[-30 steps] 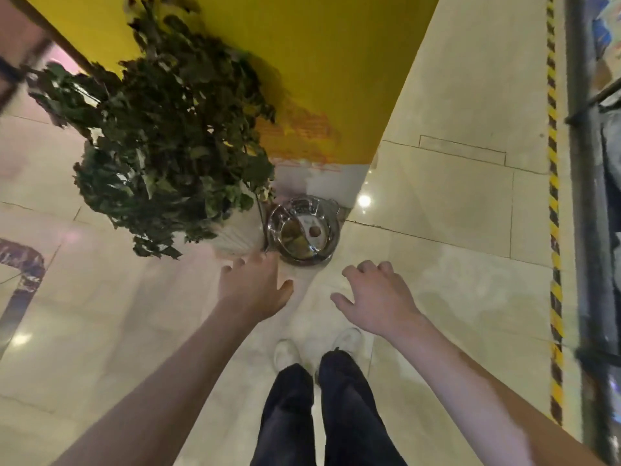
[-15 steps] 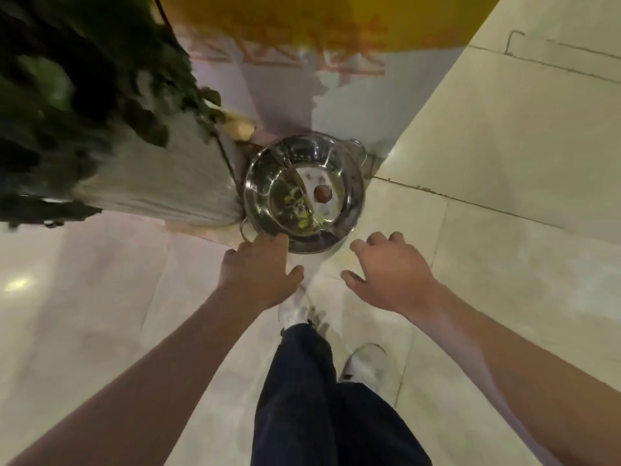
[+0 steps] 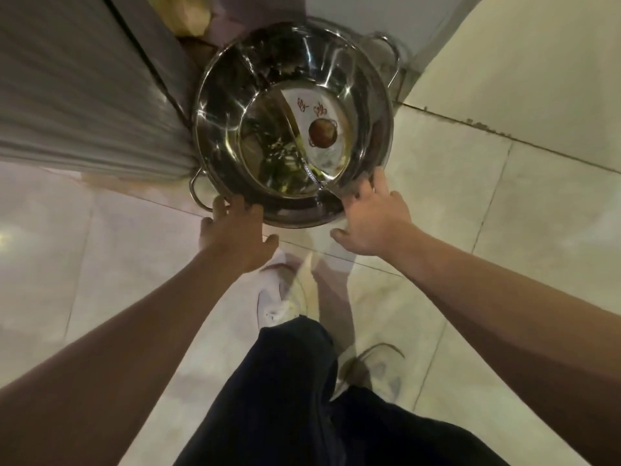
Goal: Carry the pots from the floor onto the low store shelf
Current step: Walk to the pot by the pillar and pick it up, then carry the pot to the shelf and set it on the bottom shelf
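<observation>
Pale glossy floor tiles [image 3: 470, 203] fill the scene, with a ribbed white planter [image 3: 77, 95] rising at the upper left. Between the planter and a white wall base sits the steel pot [image 3: 221, 105], on the floor, touching the planter's side. A divider runs across its shiny bowl, and a label with red lettering and a round picture lies on the bottom. One loop handle sticks out at the near left, another at the far right.

Your left hand [image 3: 235, 230] reaches the pot's near-left rim, fingers spread and curled over the edge just beside the near handle, thumb apart and gripping nothing. Your right hand [image 3: 373, 220] rests its spread fingertips on the near-right rim, thumb wide, nothing held. Below, your dark trousers [image 3: 285, 391] and white shoes [image 3: 272, 294] stand on the tiles.
</observation>
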{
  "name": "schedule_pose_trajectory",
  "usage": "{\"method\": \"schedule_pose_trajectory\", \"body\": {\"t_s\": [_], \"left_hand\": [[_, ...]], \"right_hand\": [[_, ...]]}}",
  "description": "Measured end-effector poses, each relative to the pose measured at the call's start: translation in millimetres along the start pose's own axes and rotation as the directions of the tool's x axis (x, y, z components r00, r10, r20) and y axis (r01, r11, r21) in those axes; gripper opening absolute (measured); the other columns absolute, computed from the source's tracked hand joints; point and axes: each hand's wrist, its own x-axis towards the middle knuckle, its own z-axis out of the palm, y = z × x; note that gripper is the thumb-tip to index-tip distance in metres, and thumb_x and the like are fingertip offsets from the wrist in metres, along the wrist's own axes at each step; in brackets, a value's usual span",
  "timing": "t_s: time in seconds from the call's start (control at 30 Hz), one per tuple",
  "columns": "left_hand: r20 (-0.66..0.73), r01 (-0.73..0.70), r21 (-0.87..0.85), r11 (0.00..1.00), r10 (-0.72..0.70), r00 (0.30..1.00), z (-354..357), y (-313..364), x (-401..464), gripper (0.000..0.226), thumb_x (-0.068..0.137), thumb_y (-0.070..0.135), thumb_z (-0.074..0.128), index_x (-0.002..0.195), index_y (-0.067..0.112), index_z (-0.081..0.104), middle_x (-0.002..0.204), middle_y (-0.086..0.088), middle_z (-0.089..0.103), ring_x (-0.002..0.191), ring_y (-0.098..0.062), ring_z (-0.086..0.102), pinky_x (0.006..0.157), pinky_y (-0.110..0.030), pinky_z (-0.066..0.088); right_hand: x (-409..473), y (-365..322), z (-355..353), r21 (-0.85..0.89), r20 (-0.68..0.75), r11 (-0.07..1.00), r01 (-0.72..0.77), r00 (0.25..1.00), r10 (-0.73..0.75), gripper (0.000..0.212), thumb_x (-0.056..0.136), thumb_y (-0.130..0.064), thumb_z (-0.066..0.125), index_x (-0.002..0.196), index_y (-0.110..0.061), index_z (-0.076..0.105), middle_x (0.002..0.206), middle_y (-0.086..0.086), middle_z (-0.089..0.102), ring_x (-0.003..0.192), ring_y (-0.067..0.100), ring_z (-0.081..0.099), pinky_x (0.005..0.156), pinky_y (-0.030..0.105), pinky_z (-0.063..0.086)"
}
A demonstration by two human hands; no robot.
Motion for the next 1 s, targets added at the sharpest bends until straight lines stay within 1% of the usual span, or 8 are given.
{"method": "schedule_pose_trajectory", "body": {"t_s": [0.2,0.33,0.4,0.47,0.6,0.7,0.83,1.0], "left_hand": [[0.095,0.001,-0.082,0.997,0.007,0.995,20.3,4.3,-37.1,0.046,0.093,0.056,0.047,0.126,0.025,0.058,0.145,-0.007,0.045,0.127,-0.035,0.049,0.101,-0.05,0.044],[-0.079,0.076,-0.261,0.962,-0.1,0.992,20.6,-2.6,-27.7,0.049,0.091,0.046,0.051,0.134,0.022,0.047,0.143,-0.013,0.044,0.126,-0.038,0.045,0.098,-0.053,0.045],[-0.207,0.147,-0.318,0.937,-0.22,0.953,18.6,-8.3,-11.7,0.066,0.089,0.05,0.057,0.142,0.017,0.034,0.149,-0.019,0.032,0.131,-0.046,0.037,0.098,-0.06,0.043],[-0.199,0.188,-0.431,0.883,-0.296,0.934,18.9,-12.2,5.0,0.083,0.085,0.056,0.064,0.146,0.017,0.023,0.151,-0.022,0.026,0.13,-0.053,0.036,0.096,-0.066,0.043],[-0.137,0.112,-0.675,0.729,-0.273,0.952,25.7,-8.2,17.9,0.085,0.085,0.054,0.067,0.145,0.027,0.012,0.131,-0.022,0.045,0.115,-0.052,0.053,0.091,-0.069,0.048],[-0.151,0.113,-0.657,0.745,-0.278,0.949,23.5,-9.2,5.5,0.088,0.085,0.053,0.068,0.146,0.028,0.01,0.13,-0.021,0.045,0.114,-0.049,0.054,0.091,-0.069,0.048],[-0.212,0.124,-0.528,0.84,-0.272,0.939,-3.5,-12.9,-22.1,0.086,0.086,0.055,0.064,0.149,0.029,0.01,0.134,-0.022,0.045,0.118,-0.05,0.052,0.092,-0.069,0.043],[-0.248,0.089,-0.447,0.89,-0.219,0.944,-74.5,-7.7,-80.3,0.079,0.088,0.06,0.059,0.148,0.029,0.017,0.136,-0.019,0.044,0.12,-0.048,0.05,0.095,-0.067,0.039]], "right_hand": [[-58.3,-3.2,28.6,0.05,0.132,0.997,0.051,0.99,-0.057,0.06,0.086,-0.065,0.043,0.129,-0.025,0.057,0.135,0.011,0.051,0.132,0.035,0.032,0.095,0.049,0.043],[-54.7,19.1,24.0,0.183,-0.104,0.978,-0.103,0.987,0.124,0.049,0.086,-0.047,0.055,0.123,-0.017,0.052,0.132,0.02,0.046,0.118,0.041,0.044,0.088,0.047,0.046],[-30.9,45.1,10.8,0.246,-0.238,0.936,-0.251,0.921,0.309,0.065,0.083,-0.046,0.063,0.136,-0.017,0.039,0.144,0.026,0.033,0.124,0.048,0.039,0.092,0.053,0.044],[-0.9,71.5,-5.0,0.337,-0.226,0.881,-0.332,0.88,0.418,0.088,0.083,-0.051,0.065,0.151,-0.019,0.019,0.155,0.028,0.016,0.13,0.053,0.032,0.097,0.059,0.041],[41.5,84.5,-19.1,0.397,-0.112,0.901,-0.177,0.964,0.239,0.096,0.086,-0.049,0.063,0.156,-0.015,0.007,0.144,0.032,0.028,0.121,0.055,0.039,0.099,0.054,0.039],[35.2,72.7,-19.9,0.36,-0.137,0.916,-0.178,0.961,0.241,0.088,0.088,-0.053,0.058,0.153,-0.013,0.015,0.135,0.03,0.034,0.113,0.051,0.042,0.095,0.05,0.037],[-10.2,69.2,-28.5,0.36,-0.179,0.924,-0.127,0.963,0.202,0.091,0.086,-0.054,0.057,0.157,-0.032,0.003,0.14,0.031,0.028,0.119,0.054,0.036,0.095,0.052,0.039],[-92.5,72.3,-73.3,0.405,-0.2,0.902,-0.147,0.949,0.245,0.094,0.086,-0.059,0.058,0.157,-0.034,0.001,0.145,0.034,0.022,0.117,0.057,0.038,0.096,0.057,0.039]]}}
